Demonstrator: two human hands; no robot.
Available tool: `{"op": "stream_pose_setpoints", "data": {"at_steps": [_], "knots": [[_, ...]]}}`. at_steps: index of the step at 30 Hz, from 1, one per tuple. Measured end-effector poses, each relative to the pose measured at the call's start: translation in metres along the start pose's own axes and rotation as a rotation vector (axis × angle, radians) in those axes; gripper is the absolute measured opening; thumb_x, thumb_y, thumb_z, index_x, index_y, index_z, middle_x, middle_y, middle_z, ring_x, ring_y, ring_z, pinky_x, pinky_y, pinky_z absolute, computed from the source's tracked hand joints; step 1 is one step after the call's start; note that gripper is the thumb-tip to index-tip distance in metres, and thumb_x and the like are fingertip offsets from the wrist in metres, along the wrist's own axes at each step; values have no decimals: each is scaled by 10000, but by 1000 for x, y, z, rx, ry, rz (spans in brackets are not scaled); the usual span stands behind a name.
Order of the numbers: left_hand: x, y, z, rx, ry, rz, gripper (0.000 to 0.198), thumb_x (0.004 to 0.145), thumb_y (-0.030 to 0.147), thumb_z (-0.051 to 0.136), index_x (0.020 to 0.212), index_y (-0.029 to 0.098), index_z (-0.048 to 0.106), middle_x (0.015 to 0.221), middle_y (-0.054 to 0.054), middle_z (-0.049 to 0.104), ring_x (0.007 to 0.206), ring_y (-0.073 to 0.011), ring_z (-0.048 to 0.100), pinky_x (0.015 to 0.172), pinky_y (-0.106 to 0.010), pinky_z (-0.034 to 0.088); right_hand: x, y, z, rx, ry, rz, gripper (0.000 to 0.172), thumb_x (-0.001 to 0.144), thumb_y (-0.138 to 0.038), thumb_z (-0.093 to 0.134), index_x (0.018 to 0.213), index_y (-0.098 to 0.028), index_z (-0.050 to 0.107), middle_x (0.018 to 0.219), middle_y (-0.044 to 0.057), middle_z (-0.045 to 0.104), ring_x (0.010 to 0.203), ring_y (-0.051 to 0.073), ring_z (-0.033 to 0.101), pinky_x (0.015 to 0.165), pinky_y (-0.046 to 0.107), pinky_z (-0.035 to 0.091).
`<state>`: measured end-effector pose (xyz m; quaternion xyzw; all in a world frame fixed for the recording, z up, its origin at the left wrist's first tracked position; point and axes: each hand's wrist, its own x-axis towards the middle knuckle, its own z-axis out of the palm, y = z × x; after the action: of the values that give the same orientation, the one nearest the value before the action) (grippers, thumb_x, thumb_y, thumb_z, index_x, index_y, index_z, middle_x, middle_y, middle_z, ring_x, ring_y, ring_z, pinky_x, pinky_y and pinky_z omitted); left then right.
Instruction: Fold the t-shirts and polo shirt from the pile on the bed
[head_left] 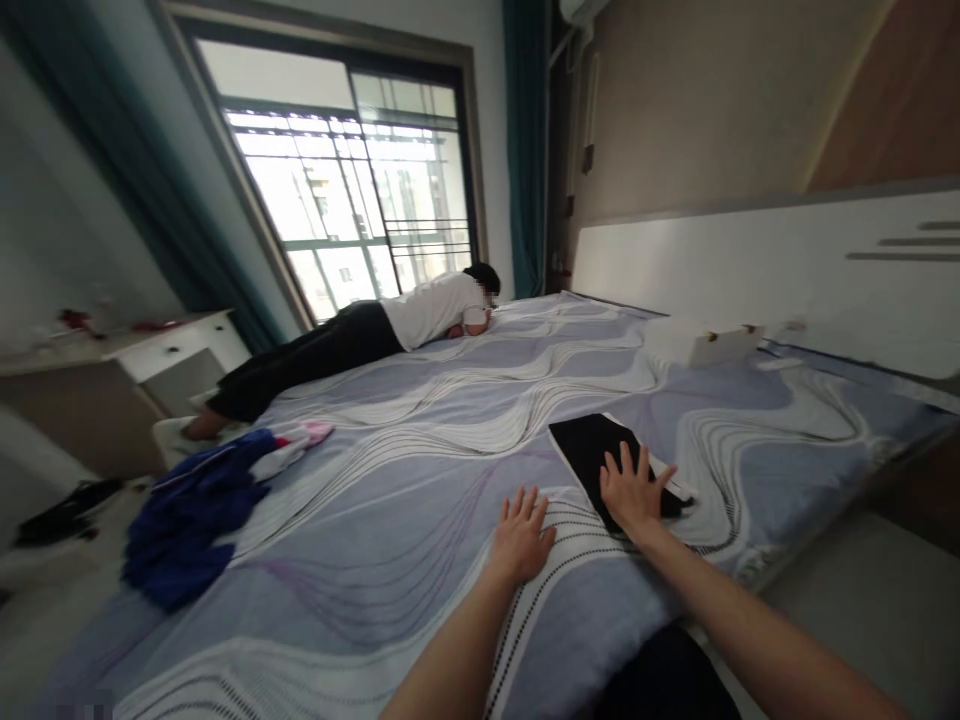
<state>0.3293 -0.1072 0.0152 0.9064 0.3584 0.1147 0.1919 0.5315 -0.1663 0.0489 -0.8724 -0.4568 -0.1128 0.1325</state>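
The black cloth (579, 444) lies on the bed (420, 500), its long axis slanting from far left to near right; the right hand (630, 488), fingers spread, partly covers it. The left hand (520, 535), also spread, is just beside. Beyond stands 1 white box (726, 349); leftward lie 1 blue garment (196, 525) and 1 person (420, 312).

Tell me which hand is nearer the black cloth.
Right. The right hand lies spread on the black cloth; the left hand is apart from it, on the bedspread to its left.

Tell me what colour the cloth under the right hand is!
The cloth is mostly black, with white along an edge; head view.
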Motion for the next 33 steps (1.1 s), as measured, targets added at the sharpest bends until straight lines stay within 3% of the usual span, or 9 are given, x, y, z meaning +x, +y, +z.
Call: {"op": "stream_pose_setpoints", "data": {"at_steps": [2, 5, 8, 12, 16, 22, 26, 29, 33], "knots": [[-35, -16, -14, -9, 13, -2, 617, 915, 501, 417, 1499, 304, 380, 1622, -21, 259, 1510, -279, 146, 1220, -554, 92, -43, -32, 8, -16, 5, -151, 547, 981, -350, 323, 1489, -178, 429, 1631, 99, 183, 1493, 398, 3, 1090, 745, -16], [-85, -35, -30, 13, 38, -45, 602, 914, 452, 433, 1502, 342, 363, 1617, 9, 266, 1508, -262, 165, 1223, -547, 108, -115, -85, 22, 63, -216, -447, 560, 965, -372, 345, 1510, -254, 397, 1612, 32, 249, 1494, 360, 119, 1163, 642, 29], [-131, -46, -42, 51, 64, -131, 596, 930, 336, 377, 1524, 313, 325, 1611, 1, 275, 1505, -245, 180, 1226, -540, 122, -159, -133, 24, 130, -325, -567, 595, 954, -319, 318, 1543, -243, 313, 1620, -5, 195, 1497, 353, 110, 1182, 601, 49], [-182, -61, -56, 92, 97, -187, 606, 949, 423, 371, 1540, 342, 263, 1622, 1, 235, 1506, -265, 174, 1218, -562, 131, -160, -165, 8, 193, -399, -666, 590, 955, -350, 323, 1540, -272, 312, 1622, -20, 177, 1503, 340, 82, 1182, 607, 15], [-218, -88, -67, 142, 153, -314, 594, 926, 557, 401, 1499, 417, 337, 1628, 14, 218, 1501, -296, 186, 1203, -583, 136, -145, -164, 4, 224, -450, -771, 589, 969, -452, 305, 1540, -309, 291, 1624, -33, 164, 1506, 320, 78, 1185, 605, 43], [-252, -164, -97, 328, 320, -783, 624, 902, 558, 419, 1480, 322, 423, 1614, -82, 288, 1492, -340, 198, 1189, -555, 140, -153, -157, 12, 203, -426, -754, 592, 975, -492, 291, 1545, -335, 258, 1623, -52, 134, 1508, 300, 82, 1195, 585, 13], [-259, -218, -124, 393, 412, -1044, 659, 898, 561, 404, 1489, 268, 414, 1602, -132, 296, 1477, -403, 192, 1151, -576, 202, -164, -166, 13, 176, -415, -685, 609, 970, -506, 307, 1547, -315, 265, 1627, -26, 122, 1507, 326, 68, 1186, 602, -3], [-253, -247, -139, 437, 538, -1073, 678, 886, 533, 444, 1491, 228, 411, 1606, -164, 250, 1465, -458, 148, 1115, -614, 237, -170, -181, 16, 169, -408, -632, 642, 963, -557, 318, 1552, -310, 253, 1636, 7, 89, 1502, 362, 36, 1169, 632, -10], [-233, -278, -157, 535, 715, -996, 627, 867, 429, 518, 1460, 234, 459, 1636, -170, 113, 1469, -480, 58, 1103, -665, 199, -170, -207, 24, 213, -404, -622, 675, 948, -643, 316, 1551, -353, 232, 1646, 21, 62, 1502, 364, 10, 1160, 643, -18]]}}
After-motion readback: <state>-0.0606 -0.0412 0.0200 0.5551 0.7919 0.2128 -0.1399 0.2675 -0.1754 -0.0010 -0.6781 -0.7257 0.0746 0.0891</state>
